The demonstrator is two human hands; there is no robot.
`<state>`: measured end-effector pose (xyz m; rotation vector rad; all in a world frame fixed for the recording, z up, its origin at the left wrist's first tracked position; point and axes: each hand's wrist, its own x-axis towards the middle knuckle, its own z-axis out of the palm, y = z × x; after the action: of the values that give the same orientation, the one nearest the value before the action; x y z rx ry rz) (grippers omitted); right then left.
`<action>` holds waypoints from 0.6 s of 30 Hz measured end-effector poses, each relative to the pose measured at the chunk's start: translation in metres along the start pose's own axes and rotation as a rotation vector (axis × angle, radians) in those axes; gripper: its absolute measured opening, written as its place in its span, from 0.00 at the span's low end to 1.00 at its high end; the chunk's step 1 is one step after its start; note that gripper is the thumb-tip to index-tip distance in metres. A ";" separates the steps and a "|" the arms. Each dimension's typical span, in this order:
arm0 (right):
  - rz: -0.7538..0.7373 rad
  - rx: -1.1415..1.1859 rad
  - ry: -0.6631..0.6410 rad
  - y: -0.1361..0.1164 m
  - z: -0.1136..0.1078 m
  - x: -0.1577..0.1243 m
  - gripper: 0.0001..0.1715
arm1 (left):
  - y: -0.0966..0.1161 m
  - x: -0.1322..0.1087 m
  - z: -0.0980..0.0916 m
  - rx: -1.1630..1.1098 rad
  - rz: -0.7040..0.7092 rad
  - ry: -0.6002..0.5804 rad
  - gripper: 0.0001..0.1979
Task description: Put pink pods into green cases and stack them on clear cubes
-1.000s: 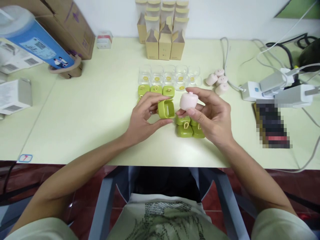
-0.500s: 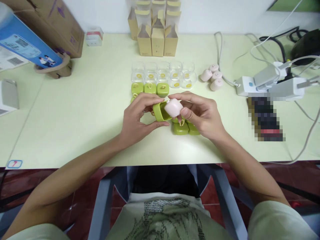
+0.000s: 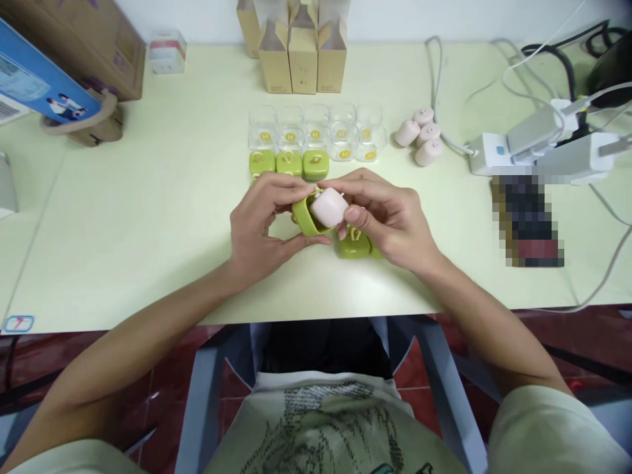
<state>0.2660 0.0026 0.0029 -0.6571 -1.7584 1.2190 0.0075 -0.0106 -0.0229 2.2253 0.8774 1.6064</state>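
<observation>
The left hand (image 3: 259, 220) pinches a small green case (image 3: 303, 218) between thumb below and fingers above, its open side turned toward the right hand (image 3: 390, 214), which grips a pale pink block (image 3: 330, 207) between thumb and fingers. Both are held above the desk (image 3: 148, 230), the block tilted at the case's mouth and seemingly partly inside it; how deep is hard to tell. The step in hand looks like fitting the block into the case, and the next move calls for lining its sides up with the opening and pushing gently while the left hand braces the case. Just below the right hand sit more green cases (image 3: 354, 245), partly covered by it. Past the hands lies a row of green cases (image 3: 289, 164) with loops on top, then clear cups (image 3: 316, 135) with yellow marks. Spare pink blocks (image 3: 419, 135) cluster to the right, and open cardboard boxes (image 3: 303, 66) stand near the wall.
</observation>
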 end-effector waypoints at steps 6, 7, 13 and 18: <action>0.004 -0.004 0.090 -0.001 0.025 -0.005 0.33 | -0.009 -0.003 0.012 0.043 0.086 0.121 0.31; 0.015 0.026 0.082 -0.003 0.028 -0.006 0.34 | -0.012 -0.003 0.015 0.062 0.120 0.157 0.33; -0.009 0.047 0.001 -0.014 0.023 -0.003 0.27 | -0.017 0.003 0.020 0.026 0.198 0.184 0.41; -0.046 -0.083 0.090 -0.011 0.008 0.001 0.33 | -0.012 0.011 0.004 -0.036 0.233 -0.032 0.35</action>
<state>0.2588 -0.0050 0.0126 -0.7057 -1.7467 1.0734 0.0097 0.0061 -0.0230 2.3939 0.5930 1.6635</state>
